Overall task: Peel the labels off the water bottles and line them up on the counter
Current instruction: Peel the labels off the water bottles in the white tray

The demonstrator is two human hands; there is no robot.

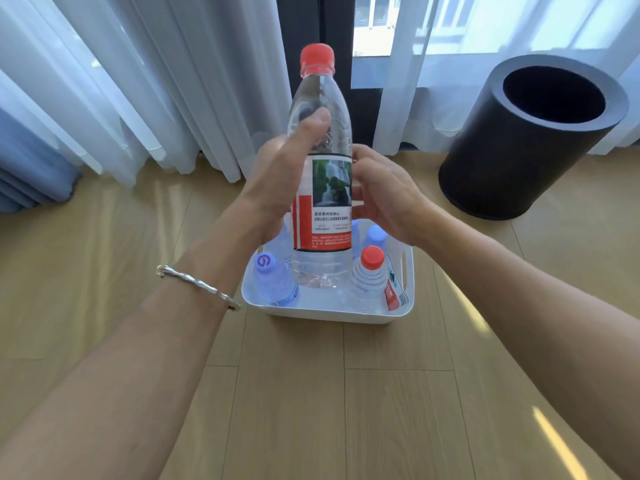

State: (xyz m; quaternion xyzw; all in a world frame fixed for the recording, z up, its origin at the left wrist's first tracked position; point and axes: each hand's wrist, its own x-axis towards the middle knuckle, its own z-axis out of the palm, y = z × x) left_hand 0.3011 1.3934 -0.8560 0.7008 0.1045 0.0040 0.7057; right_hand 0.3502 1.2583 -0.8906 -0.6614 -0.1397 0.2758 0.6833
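The left hand (280, 174) grips the big bottle (320, 95) around its middle, with the thumb up on the clear part. The bottle is upright, held over the white tub (311, 311) on the wood floor (311, 393). It has a red cap (317, 57), and its label (325, 209) is still on, red and white with a waterfall picture. The right hand (384, 195) curls its fingers around the right side of the bottle, just at the label's edge. In the tub stand smaller bottles: a purple-cap bottle (273, 282) on the left, a red-cap bottle (369, 278) on the right and a blue-cap bottle (375, 235) behind it. A black bin (519, 150) sits to the right, near the white curtains (138, 81). A silver bracelet (197, 285) is on the left wrist.
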